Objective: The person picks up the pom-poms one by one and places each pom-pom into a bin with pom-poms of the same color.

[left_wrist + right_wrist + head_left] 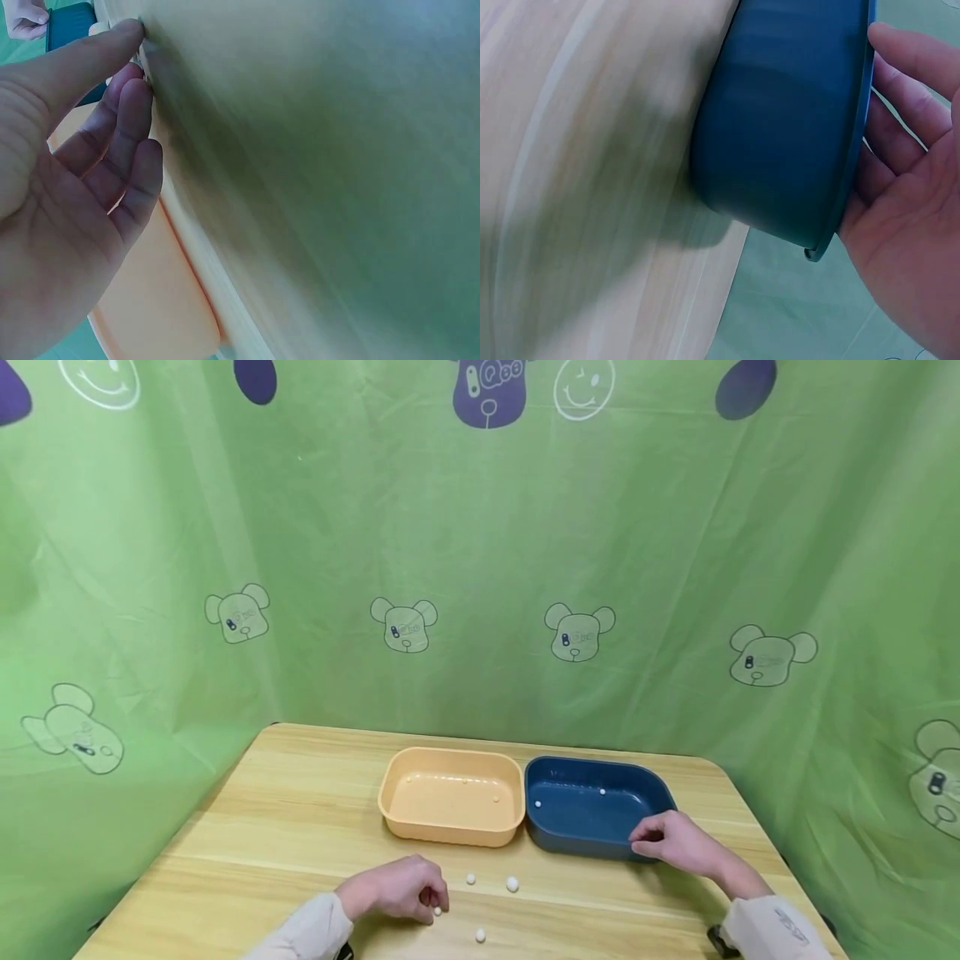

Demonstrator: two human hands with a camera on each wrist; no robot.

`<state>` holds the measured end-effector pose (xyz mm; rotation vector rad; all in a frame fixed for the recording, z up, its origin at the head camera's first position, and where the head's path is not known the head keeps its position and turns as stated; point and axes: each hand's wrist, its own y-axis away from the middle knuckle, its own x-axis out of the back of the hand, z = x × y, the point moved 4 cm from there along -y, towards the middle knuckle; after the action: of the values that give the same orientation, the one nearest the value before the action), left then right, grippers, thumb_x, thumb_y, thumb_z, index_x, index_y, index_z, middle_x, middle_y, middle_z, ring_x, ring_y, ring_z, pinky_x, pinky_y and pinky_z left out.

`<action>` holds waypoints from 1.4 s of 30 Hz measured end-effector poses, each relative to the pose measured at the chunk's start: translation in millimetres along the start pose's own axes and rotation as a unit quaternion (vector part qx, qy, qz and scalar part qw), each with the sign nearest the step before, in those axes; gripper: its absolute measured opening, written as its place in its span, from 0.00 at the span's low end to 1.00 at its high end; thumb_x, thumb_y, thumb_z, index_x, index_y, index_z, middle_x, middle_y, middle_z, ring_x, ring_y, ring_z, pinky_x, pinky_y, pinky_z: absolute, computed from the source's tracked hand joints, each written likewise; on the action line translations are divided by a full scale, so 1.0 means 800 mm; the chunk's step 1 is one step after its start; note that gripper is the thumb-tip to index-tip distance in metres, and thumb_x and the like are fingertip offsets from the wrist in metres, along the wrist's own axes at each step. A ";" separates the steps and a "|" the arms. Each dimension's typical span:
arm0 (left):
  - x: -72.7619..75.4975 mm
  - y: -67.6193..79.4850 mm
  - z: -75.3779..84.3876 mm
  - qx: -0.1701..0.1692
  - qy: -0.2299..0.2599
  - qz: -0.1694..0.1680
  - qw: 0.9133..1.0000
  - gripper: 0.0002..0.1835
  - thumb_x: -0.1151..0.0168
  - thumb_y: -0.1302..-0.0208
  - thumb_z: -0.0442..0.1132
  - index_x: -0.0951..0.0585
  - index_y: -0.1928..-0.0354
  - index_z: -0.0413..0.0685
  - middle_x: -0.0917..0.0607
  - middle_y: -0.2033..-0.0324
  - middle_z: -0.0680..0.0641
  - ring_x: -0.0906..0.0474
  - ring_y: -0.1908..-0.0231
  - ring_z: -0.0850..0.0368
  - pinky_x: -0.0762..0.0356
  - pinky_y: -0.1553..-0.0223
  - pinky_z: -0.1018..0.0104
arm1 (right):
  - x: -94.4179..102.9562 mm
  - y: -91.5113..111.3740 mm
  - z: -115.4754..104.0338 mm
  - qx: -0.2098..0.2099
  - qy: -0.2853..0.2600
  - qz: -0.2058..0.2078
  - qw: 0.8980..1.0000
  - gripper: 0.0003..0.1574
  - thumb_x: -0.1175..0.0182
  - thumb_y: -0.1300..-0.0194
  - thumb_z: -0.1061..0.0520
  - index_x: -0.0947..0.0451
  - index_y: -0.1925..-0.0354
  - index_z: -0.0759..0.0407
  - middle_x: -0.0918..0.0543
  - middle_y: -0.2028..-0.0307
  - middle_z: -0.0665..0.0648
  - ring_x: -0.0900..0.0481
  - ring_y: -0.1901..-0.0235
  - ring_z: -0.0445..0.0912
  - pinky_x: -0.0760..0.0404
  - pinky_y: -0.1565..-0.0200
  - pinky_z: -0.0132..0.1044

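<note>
Left hand down on a ball (438,911), right hand up at the blue bin (570,842)!
Looks like the pick-up step; the left hand (402,888) curls thumb and fingers round that ball, near on the table (300,827), pinch firmness unclear; three more balls (512,884) sit to its right; the right hand (678,843) bends its fingers at the bin's near-right rim, gripping or not, cannot tell; next calls, I'd judge, for a sure pinch, then a clean lift.
</note>
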<state>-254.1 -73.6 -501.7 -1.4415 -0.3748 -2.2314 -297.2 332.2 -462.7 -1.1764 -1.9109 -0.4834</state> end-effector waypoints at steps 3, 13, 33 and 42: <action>0.001 -0.001 0.000 0.002 -0.003 0.001 1.000 0.08 0.29 0.52 0.33 0.15 0.69 0.53 0.25 0.76 0.65 0.31 0.74 0.77 0.32 0.70 0.86 | 0.000 0.000 0.000 -0.001 -0.004 0.003 1.000 0.05 0.35 0.40 0.56 0.16 0.67 0.56 0.16 0.70 0.44 0.24 0.69 0.34 0.23 0.69 0.31; -0.003 -0.002 -0.005 0.018 -0.017 -0.001 1.000 0.06 0.29 0.51 0.36 0.18 0.74 0.56 0.27 0.79 0.67 0.32 0.76 0.76 0.33 0.72 0.84 | 0.001 -0.003 0.002 -0.013 -0.002 0.002 1.000 0.04 0.35 0.40 0.55 0.16 0.67 0.53 0.17 0.69 0.44 0.24 0.69 0.34 0.23 0.69 0.31; 0.010 -0.008 0.001 0.035 0.022 0.017 0.999 0.02 0.35 0.41 0.38 0.19 0.68 0.54 0.24 0.75 0.67 0.30 0.73 0.75 0.29 0.68 0.81 | -0.006 0.002 0.000 0.005 0.029 0.027 0.999 0.03 0.35 0.42 0.59 0.16 0.67 0.55 0.17 0.70 0.45 0.24 0.69 0.34 0.23 0.69 0.31; 0.015 -0.008 0.004 0.055 0.046 0.028 0.997 0.03 0.34 0.43 0.37 0.18 0.67 0.54 0.23 0.74 0.67 0.28 0.72 0.75 0.28 0.67 0.80 | -0.008 0.005 0.000 0.016 0.048 0.058 0.997 0.02 0.35 0.43 0.60 0.16 0.68 0.53 0.18 0.70 0.42 0.25 0.70 0.33 0.23 0.69 0.30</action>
<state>-259.3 -69.8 -489.1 -1.2733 -0.4140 -2.1872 -292.0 330.8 -468.0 -1.2128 -1.7523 -0.4368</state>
